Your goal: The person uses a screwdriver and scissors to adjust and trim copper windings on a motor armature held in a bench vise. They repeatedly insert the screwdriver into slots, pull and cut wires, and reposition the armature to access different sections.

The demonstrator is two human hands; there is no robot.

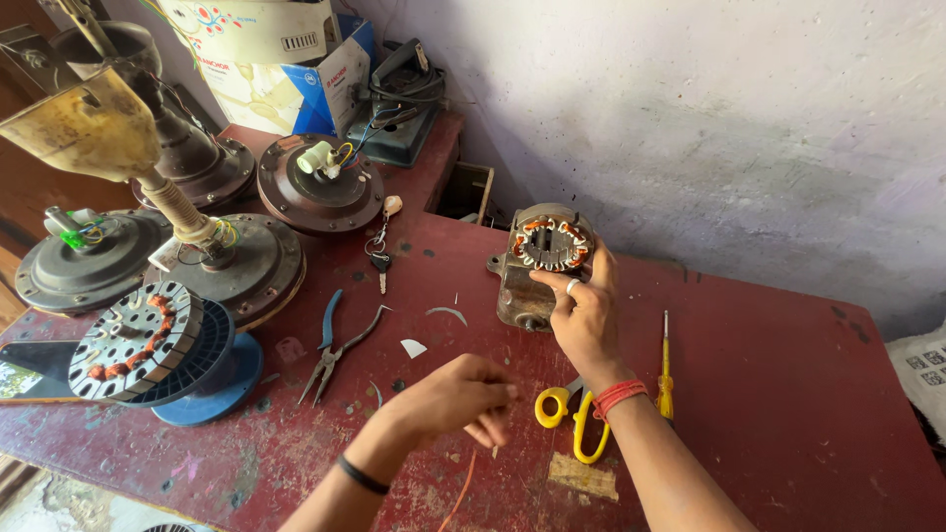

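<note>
Right hand steadies the motor stator upright on the desk, fingers wrapped over its rim. Left hand pinches copper wire; keep it taut and kink-free.

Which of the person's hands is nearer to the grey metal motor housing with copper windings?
Right. The right hand touches the grey metal motor housing; the left hand hovers apart, nearer the camera.

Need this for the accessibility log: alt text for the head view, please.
A person's right hand steadies a motor stator wound with copper coils on a worn red table, while the left hand pinches a thin copper wire. Yellow scissors, a yellow screwdriver, pliers and ceiling fan motors lie around.
</note>
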